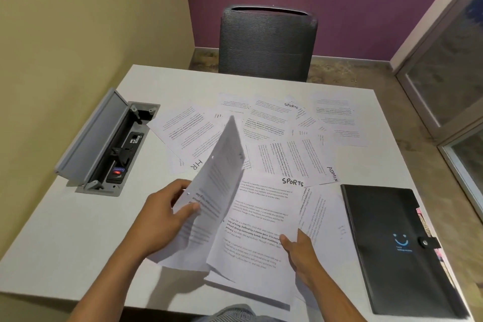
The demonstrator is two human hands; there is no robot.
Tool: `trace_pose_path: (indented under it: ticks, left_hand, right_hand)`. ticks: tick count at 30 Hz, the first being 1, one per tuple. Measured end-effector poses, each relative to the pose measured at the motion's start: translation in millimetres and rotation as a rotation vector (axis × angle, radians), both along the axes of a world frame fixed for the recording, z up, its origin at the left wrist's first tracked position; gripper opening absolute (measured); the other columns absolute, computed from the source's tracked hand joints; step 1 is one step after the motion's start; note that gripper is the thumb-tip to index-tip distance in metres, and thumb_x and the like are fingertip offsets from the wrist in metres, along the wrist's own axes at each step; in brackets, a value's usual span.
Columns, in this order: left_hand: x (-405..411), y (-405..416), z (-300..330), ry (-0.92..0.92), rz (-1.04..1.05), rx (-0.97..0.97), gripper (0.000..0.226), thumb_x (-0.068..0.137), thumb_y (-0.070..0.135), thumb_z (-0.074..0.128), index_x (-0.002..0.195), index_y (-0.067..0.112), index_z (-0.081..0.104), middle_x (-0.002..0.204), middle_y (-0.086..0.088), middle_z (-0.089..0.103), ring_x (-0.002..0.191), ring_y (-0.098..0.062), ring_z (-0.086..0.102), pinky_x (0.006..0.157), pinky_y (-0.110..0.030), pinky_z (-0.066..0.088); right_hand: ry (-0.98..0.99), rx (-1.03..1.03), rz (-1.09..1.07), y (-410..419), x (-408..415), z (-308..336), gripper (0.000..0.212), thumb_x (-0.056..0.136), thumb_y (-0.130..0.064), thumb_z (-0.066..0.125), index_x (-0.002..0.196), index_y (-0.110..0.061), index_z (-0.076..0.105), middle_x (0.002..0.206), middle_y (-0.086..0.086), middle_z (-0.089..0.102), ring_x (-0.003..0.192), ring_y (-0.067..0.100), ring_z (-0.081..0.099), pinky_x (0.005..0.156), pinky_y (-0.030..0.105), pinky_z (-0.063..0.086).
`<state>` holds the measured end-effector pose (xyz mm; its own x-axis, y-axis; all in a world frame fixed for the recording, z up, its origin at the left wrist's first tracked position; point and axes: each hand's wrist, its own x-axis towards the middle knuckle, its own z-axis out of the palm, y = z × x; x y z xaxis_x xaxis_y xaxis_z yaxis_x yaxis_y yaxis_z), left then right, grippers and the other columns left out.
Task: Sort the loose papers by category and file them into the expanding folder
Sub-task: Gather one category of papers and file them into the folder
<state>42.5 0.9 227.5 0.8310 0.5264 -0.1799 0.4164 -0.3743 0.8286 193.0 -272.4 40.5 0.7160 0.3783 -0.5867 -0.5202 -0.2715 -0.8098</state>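
Since thin white printed sheets (219,178) flop, left hand (162,217) pinches edge; right hand (298,248) grips SPORTS page (261,217) corner.

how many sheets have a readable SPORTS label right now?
2. One SPORTS sheet lies at the far side of the spread near the chair; the other SPORTS sheet is nearest, held by the right hand. Overlapped sheets may hide more.

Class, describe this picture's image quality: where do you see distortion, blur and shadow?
Head view: wide-angle bending curves the table edges; the raised sheet in the left hand is motion-blurred; soft shadows fall under the held papers; distant print is unreadable.
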Motion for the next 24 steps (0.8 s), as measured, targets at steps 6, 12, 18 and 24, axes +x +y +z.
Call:
trace_pose_path:
  ticks: [6, 12, 18, 24]
  left_hand:
    - [18.1, -19.4, 21.9, -0.17, -0.026, -0.103, 0.023, 0.087, 0.01, 0.072, 0.105, 0.023, 0.067, 0.1, 0.014, 0.074, 0.095, -0.003, 0.068, 0.08, -0.016, 0.053]
    - [43.0, -29.9, 31.3, -0.306, 0.014, -0.363, 0.024, 0.082, 0.008, 0.071, 0.104, 0.013, 0.068, 0.103, -0.004, 0.075, 0.096, -0.018, 0.071, 0.084, -0.032, 0.057]
    - [65.9, -42.9, -44.6, -0.15, 0.148, -0.769, 0.028, 0.088, -0.011, 0.06, 0.115, -0.003, 0.058, 0.109, -0.021, 0.072, 0.107, -0.043, 0.066, 0.093, -0.051, 0.053]
    - [65.0, -41.9, -77.2, 0.05, 0.176, -0.538, 0.024, 0.089, 0.006, 0.07, 0.111, 0.012, 0.063, 0.097, -0.002, 0.077, 0.09, -0.024, 0.074, 0.087, -0.046, 0.057]
  right_hand:
    - [0.012, -0.003, -0.052, -7.2, 2.7, 0.6, 0.043, 0.097, -0.004, 0.057, 0.137, -0.017, 0.051, 0.127, 0.0, 0.065, 0.109, 0.01, 0.063, 0.084, 0.016, 0.052]
    - [0.002, -0.022, -0.048, -9.9, 8.2, 7.1, 0.037, 0.098, -0.012, 0.059, 0.134, -0.019, 0.055, 0.124, -0.004, 0.067, 0.106, 0.009, 0.063, 0.102, 0.031, 0.045]
    - [0.21, 0.163, -0.09, 1.9, 16.7, 30.2, 0.022, 0.097, -0.015, 0.061, 0.113, -0.005, 0.071, 0.109, 0.024, 0.071, 0.093, 0.038, 0.069, 0.083, 0.052, 0.058]
    - [0.183, 0.202, 0.012, 8.0, 28.8, 53.1, 0.023, 0.095, -0.01, 0.063, 0.117, -0.01, 0.07, 0.112, 0.016, 0.073, 0.102, 0.032, 0.071, 0.085, 0.043, 0.058]
